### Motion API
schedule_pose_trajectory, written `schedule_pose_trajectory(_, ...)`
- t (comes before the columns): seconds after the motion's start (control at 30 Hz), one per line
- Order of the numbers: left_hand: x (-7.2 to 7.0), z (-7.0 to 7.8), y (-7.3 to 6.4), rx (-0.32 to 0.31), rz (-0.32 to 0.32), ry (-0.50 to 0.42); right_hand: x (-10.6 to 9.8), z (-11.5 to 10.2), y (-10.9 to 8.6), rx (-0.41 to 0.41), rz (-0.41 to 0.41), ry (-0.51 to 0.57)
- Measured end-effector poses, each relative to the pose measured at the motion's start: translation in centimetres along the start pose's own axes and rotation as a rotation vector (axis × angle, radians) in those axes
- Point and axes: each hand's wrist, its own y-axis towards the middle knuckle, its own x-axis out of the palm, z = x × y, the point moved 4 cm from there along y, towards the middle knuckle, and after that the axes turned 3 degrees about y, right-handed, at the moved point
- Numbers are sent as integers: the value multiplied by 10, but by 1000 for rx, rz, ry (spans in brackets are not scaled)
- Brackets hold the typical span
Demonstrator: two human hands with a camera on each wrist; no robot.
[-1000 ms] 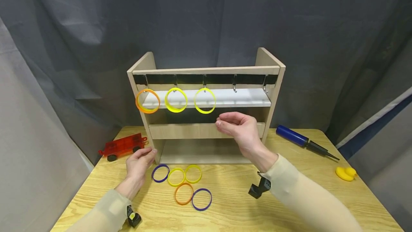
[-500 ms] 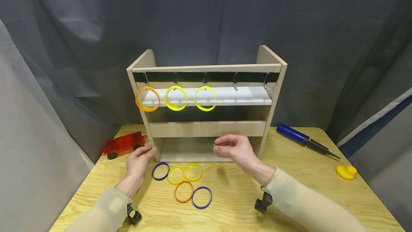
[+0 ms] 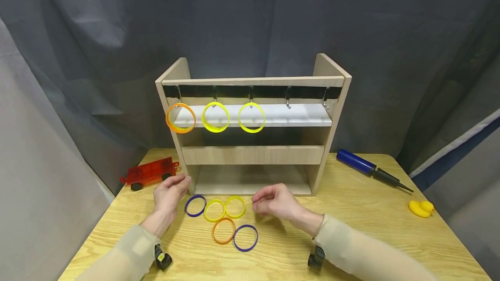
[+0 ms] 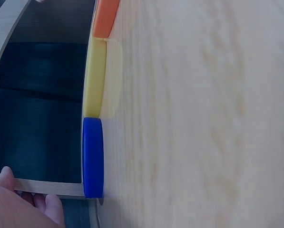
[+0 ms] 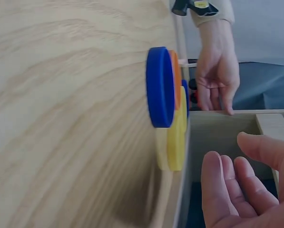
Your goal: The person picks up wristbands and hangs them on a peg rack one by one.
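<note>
My left hand (image 3: 167, 198) pinches the left side panel of a wooden shelf unit (image 3: 254, 155) between thumb and fingers. My right hand (image 3: 277, 205) is low over the table, fingers slightly bent with a gap to the thumb, holding nothing. Closest to it lies a yellow ring (image 3: 244, 207). Touching in a cluster are another yellow ring (image 3: 214, 220), an orange ring (image 3: 223, 243), a front blue ring (image 3: 245, 250) and a left blue ring (image 3: 194, 215). From the unit's hooks hang an orange ring (image 3: 180, 131) with yellow showing inside it, a middle yellow ring (image 3: 215, 130) and a right yellow ring (image 3: 251, 131).
Two bare hooks, one a metal hook (image 3: 288, 103), hang at the unit's right. A red toy wagon (image 3: 150, 173) stands left of the unit. Toward the right lie a blue hand pump (image 3: 356, 161) and a yellow rubber duck (image 3: 420, 208). Dark curtains (image 3: 250, 16) close off the back.
My right hand has come down from just below the hanging right yellow ring to beside the rings on the table. The left hand has stayed at the side panel.
</note>
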Motion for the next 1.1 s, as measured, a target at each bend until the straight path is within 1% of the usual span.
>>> schedule_pose_trajectory(0.17, 1, 1, 0, 4, -4, -4, 4, 9, -1, 53, 1, -27)
schedule_pose_trajectory(0.27, 1, 1, 0, 6, -6, -6, 7, 13, -1, 69, -3, -76)
schedule_pose_trajectory(0.37, 1, 2, -1, 5, -1, -10, 10, 15, -2, 80, -30, -130)
schedule_pose_trajectory(0.5, 1, 2, -2, 2, -5, -7, 16, 19, -3, 75, -74, -210)
schedule_pose_trajectory(0.63, 1, 2, -2, -2, -14, -8, 21, 23, -1, 73, -78, -270)
schedule_pose_trajectory(0.83, 0, 1, -1, -12, -16, -9, 25, 22, 2, 80, -63, -295)
schedule_pose_trajectory(1.1, 1, 3, -3, -4, -15, -8, 28, 23, 3, 53, -70, -349)
